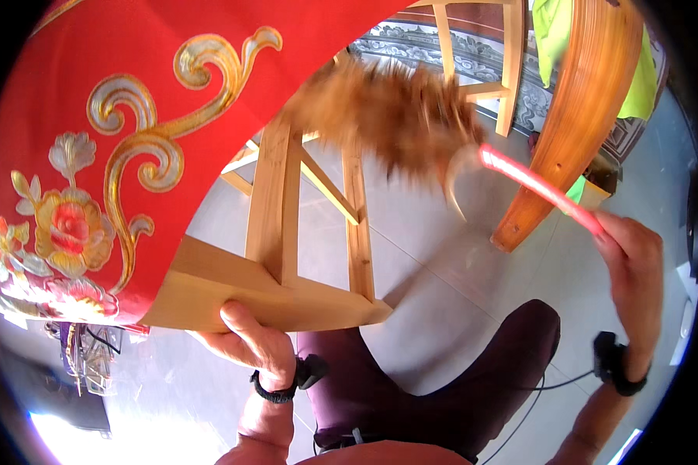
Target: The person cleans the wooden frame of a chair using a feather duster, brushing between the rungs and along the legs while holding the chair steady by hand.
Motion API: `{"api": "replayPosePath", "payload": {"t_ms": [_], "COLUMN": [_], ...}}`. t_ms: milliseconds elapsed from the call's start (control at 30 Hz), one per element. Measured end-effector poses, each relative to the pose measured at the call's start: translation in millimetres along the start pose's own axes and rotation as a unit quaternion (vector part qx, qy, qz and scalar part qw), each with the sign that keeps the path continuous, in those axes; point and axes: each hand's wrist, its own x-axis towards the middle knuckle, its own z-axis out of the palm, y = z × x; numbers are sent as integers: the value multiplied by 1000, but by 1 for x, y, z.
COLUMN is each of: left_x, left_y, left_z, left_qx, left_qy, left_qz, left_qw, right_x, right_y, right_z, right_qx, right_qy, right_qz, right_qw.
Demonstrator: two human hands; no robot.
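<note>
My right hand (631,238) is closed around the pink handle of a brown feather duster (390,116), whose feathers are blurred and lie beside a wooden stand's upper parts. On the left spreads a large curved red panel (151,64) with gold and silver scrolls and flowers in relief. Under its lower edge, my left hand (256,343) grips the edge of a pale wooden beam (227,296) of the stand, thumb on the near face, fingers partly hidden beneath. Upright and slanting wooden legs (273,203) join this beam.
A varnished wooden board (570,116) leans at the right, with bright green cloth (640,87) behind it. Another wooden frame (509,70) stands by a patterned wall at the back. Thin cables (564,383) run near my right wrist. Wire items (93,360) lie at lower left.
</note>
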Motion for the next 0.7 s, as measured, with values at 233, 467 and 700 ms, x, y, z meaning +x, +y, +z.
{"api": "replayPosePath", "payload": {"t_ms": [233, 467, 700], "left_x": [7, 7, 8], "left_y": [2, 8, 17], "left_z": [-6, 7, 1], "left_qx": [1, -74, -58], "left_qy": [-14, -7, -10], "left_qz": [31, 26, -6], "left_qw": [999, 997, 998], "right_x": [19, -28, -31], "right_y": [-45, -42, -24], "right_z": [17, -63, -11], "right_qx": [-49, -125, -100], "right_qy": [24, -107, 18], "right_qz": [-2, -80, 51], "right_qw": [999, 983, 993]}}
